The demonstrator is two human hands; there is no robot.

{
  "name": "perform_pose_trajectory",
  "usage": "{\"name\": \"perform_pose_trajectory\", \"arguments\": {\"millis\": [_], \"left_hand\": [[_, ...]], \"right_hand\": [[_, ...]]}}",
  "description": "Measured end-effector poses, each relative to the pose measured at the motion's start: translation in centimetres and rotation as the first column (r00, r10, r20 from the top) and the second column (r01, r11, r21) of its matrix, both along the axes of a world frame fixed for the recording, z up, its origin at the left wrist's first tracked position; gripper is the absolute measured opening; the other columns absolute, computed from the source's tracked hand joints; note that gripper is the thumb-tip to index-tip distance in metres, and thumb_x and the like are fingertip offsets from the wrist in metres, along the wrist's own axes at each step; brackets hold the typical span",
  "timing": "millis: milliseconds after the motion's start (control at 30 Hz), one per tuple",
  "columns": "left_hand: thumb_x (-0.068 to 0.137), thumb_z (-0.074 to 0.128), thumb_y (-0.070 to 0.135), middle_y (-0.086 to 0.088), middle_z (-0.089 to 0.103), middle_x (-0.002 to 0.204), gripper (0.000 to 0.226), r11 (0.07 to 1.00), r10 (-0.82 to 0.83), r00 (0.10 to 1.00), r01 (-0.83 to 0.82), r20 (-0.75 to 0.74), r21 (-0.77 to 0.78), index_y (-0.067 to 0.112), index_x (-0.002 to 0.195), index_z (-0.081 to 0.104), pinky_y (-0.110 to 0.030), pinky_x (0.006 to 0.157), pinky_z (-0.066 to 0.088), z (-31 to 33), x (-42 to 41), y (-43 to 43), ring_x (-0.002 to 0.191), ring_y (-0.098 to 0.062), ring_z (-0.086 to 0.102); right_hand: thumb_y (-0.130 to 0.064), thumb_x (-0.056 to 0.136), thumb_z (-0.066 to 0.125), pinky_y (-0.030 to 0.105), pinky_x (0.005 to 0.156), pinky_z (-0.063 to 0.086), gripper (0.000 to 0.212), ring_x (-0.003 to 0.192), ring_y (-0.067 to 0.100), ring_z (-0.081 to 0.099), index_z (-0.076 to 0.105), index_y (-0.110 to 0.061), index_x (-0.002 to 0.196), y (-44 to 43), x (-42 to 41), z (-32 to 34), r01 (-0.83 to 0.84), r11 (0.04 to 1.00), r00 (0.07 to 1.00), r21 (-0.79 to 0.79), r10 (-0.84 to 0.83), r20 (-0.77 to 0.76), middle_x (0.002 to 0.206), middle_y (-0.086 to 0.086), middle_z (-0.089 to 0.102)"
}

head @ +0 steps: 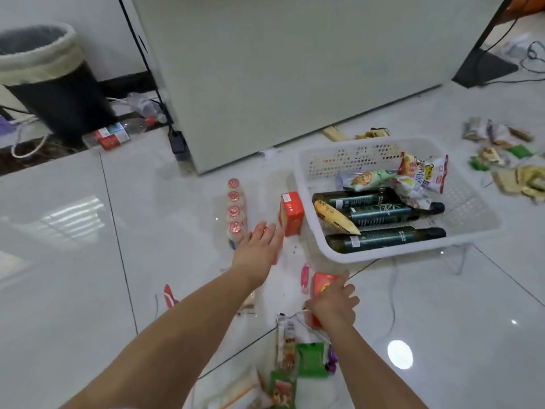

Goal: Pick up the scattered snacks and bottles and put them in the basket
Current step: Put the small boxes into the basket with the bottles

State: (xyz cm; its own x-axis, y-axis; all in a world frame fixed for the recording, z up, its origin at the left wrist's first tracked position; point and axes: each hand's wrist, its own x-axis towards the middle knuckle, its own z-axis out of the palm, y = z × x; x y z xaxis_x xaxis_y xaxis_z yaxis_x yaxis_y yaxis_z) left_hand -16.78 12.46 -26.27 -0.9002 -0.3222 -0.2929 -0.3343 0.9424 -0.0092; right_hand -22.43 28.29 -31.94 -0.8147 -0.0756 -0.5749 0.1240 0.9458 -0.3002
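Observation:
A white plastic basket (460, 231) stands on the floor at centre right, holding three dark green bottles (386, 239), a yellow snack and several packets. My left hand (259, 249) lies with fingers spread over a small orange box (277, 255), just left of an upright orange carton (292, 214). A pack of small bottles with red caps (235, 211) lies beside that hand. My right hand (333, 302) is closed around another orange box (323, 283) on the floor, in front of the basket. Green and brown snack packets (311, 360) lie near my right forearm.
More snack packets (507, 160) are scattered on the tiles right of the basket. A white cabinet (280, 69) stands behind it. A dark bin with a pale liner (50, 84) is at far left, with a bottle and cartons (112, 137) beside it. A white cable (393, 290) runs across the floor.

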Motion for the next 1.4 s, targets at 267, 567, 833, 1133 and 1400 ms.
{"name": "perform_pose_trajectory", "arguments": {"millis": [267, 567, 833, 1133, 1400], "left_hand": [[0.087, 0.049, 0.004, -0.006, 0.038, 0.135, 0.055, 0.998, 0.021, 0.996, -0.026, -0.082, -0.058, 0.011, 0.137, 0.027, -0.04, 0.087, 0.045, -0.6, 0.3, 0.3, 0.127, -0.029, 0.032], [0.085, 0.055, 0.008, -0.01, 0.05, 0.12, 0.04, 0.974, 0.181, 0.983, -0.174, -0.034, 0.147, 0.01, 0.122, 0.039, -0.036, 0.073, 0.043, -0.4, 0.8, 0.1, 0.115, -0.03, 0.048], [0.079, 0.07, 0.015, -0.017, 0.054, 0.114, 0.056, 0.353, 0.812, 0.581, -0.561, 0.052, 0.749, 0.008, 0.128, 0.043, -0.045, 0.065, 0.059, 3.9, 0.9, -0.7, 0.085, -0.034, 0.062], [0.082, 0.071, 0.012, -0.017, 0.058, 0.121, 0.053, 0.103, 0.908, 0.418, -0.208, -0.007, 0.973, 0.013, 0.129, 0.046, -0.034, 0.057, 0.058, 10.0, -6.0, 2.9, 0.081, -0.028, 0.065], [0.081, 0.072, 0.006, -0.012, 0.053, 0.115, 0.049, 0.1, 0.86, 0.506, -0.291, 0.065, 0.952, 0.017, 0.114, 0.037, -0.046, 0.073, 0.059, 7.2, -11.1, 5.0, 0.101, -0.034, 0.063]], "right_hand": [[-0.03, 0.074, 0.074, 0.049, 0.091, 0.048, 0.094, 0.123, 0.031, 0.032, 0.013, -0.005, 0.141, 0.0, 1.4, -0.4, 0.111, 0.992, 0.994, 0.064, -0.11, -0.02, 0.133, 0.011, 0.03], [-0.028, 0.078, 0.068, 0.046, 0.091, 0.043, 0.068, 0.118, 0.03, 0.042, 0.027, -0.017, 0.132, 0.8, 2.9, -0.6, 0.013, 1.0, 0.984, -0.004, -0.014, -0.179, 0.127, 0.009, 0.04], [-0.009, 0.064, 0.083, 0.035, 0.081, 0.055, 0.092, 0.118, 0.022, 0.039, 0.03, -0.023, 0.137, 5.5, 3.2, 1.4, -0.221, 0.915, 0.738, -0.338, -0.07, -0.671, 0.127, 0.009, 0.043], [-0.042, 0.078, 0.071, 0.04, 0.087, 0.048, 0.093, 0.124, 0.027, 0.041, 0.015, -0.021, 0.15, 6.1, -7.3, 9.5, -0.15, 0.949, 0.757, -0.277, -0.07, -0.65, 0.132, 0.011, 0.045], [-0.042, 0.075, 0.073, 0.04, 0.086, 0.048, 0.078, 0.12, 0.029, 0.045, 0.034, -0.016, 0.138, 5.9, -12.5, 8.5, -0.035, 0.977, 0.852, -0.208, -0.08, -0.518, 0.127, 0.011, 0.048]]}}
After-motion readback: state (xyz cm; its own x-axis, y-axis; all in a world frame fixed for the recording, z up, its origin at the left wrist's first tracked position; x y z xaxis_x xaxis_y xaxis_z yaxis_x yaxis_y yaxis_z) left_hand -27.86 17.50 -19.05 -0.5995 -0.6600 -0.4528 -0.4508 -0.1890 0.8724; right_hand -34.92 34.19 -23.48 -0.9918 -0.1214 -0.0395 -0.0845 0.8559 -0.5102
